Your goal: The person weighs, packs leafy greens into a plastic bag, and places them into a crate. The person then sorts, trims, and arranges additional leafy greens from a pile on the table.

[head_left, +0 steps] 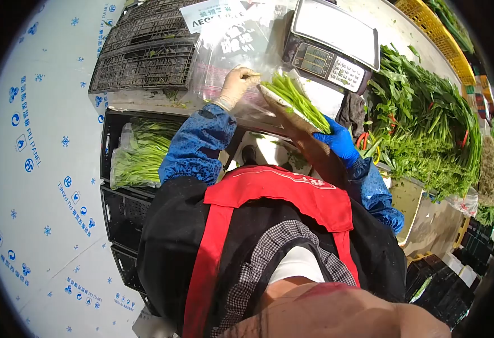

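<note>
Green bunch: long green stalks (297, 102), held slantwise between the two hands in front of the body, beside the scale; lower end at the right hand, upper end near the left.
Right hand: blue glove (340, 142), closed about the lower end of the bunch; some fingers hidden beneath.
Left hand: pale glove (236, 87), thumb and fingers drawn in, tips just beside the upper end of the bunch. A thin yellowish sliver (251, 75) shows at the tips; cannot tell whether it is pinched.
Bags: clear plastic bags (216, 65) lie flat just beyond the left hand; a printed sheet (212, 15) at their far edge.
Scale: display and keypad toward the wearer, pale platter (337, 27) behind; scale body (314, 59) beyond the bunch.
Cloth: dark, crumpled (350, 111), between scale and leafy heap.
Leafy heap: large pile of greens (427, 121) at right.
Left side: dark slatted crates (142, 50); nearer, a black crate (107, 147) with bagged greens (145, 155).
Far right: yellow basket (447, 39).
Clothing: red apron (280, 194), blue patterned sleeves (199, 143).
</note>
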A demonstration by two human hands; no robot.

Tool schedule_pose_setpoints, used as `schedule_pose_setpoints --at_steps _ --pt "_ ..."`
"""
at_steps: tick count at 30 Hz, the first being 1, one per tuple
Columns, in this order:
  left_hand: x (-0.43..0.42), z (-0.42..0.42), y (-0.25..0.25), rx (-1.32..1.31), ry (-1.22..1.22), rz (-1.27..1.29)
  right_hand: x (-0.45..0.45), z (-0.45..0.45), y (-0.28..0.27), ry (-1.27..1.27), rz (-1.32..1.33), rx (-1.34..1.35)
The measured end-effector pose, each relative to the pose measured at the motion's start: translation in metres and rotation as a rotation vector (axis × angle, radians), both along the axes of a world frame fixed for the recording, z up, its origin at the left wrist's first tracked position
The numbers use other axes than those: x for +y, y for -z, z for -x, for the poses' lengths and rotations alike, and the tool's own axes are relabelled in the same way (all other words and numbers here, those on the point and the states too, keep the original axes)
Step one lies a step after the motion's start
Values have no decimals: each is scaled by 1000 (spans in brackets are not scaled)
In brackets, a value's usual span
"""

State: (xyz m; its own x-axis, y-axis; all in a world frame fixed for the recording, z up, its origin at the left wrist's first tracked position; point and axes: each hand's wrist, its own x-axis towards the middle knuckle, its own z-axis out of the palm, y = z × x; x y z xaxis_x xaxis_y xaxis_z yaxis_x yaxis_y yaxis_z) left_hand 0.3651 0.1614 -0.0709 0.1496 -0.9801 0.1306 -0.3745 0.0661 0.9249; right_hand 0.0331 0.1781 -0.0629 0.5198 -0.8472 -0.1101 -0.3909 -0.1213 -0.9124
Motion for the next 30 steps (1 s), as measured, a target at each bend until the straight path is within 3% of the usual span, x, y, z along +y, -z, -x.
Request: schedule_pose_setpoints --at_steps 1,4,8,11,15,20,21,26,28,30 --pt "2 6 -4 53 3 -12 3 -5 -12 1 1 -1" --pt "-1 25 -10 155 9 -28 7 -20 -52 -178 326 552" --pt "-2 41 -10 -94 91 61 1 -21 -33 -215 518 364" --pt "6 48 -33 146 31 -55 1 -28 -39 -169 462 376" --pt "11 52 -37 -67 35 45 -4 -38 -41 -112 404 434" --pt "19 73 -52 44 26 -7 -21 -50 -36 -67 415 481" --pt "24 89 -53 88 116 67 -29 -53 -32 -70 419 479" --pt "55 126 -47 91 233 186 -70 -73 -7 -34 427 263" --pt "64 113 -48 -261 -255 429 -83 -83 -4 15 407 37" --pt "65 106 -43 -437 -508 542 -100 -100 -1 -19 488 68"
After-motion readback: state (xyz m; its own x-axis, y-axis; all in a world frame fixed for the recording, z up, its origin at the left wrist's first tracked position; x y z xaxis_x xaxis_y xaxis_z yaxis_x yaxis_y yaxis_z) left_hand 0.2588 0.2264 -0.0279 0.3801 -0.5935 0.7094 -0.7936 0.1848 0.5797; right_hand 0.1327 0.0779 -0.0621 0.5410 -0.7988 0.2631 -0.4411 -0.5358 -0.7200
